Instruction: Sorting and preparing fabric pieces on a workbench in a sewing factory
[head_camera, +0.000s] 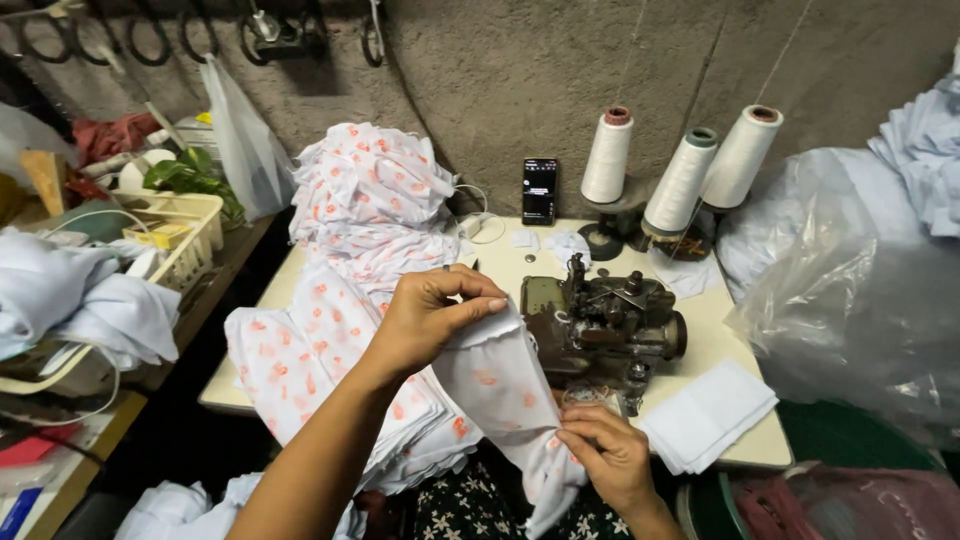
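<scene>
Our left hand (425, 315) and right hand (605, 452) pinch the printed cloth (500, 385); risk: loose hem snags in the sewing machine (605, 325).

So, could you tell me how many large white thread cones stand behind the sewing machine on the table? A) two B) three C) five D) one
B: three white thread cones stand in a row behind the dark sewing machine, while the left hand and right hand stretch a white cloth with orange print in front of it.
</scene>
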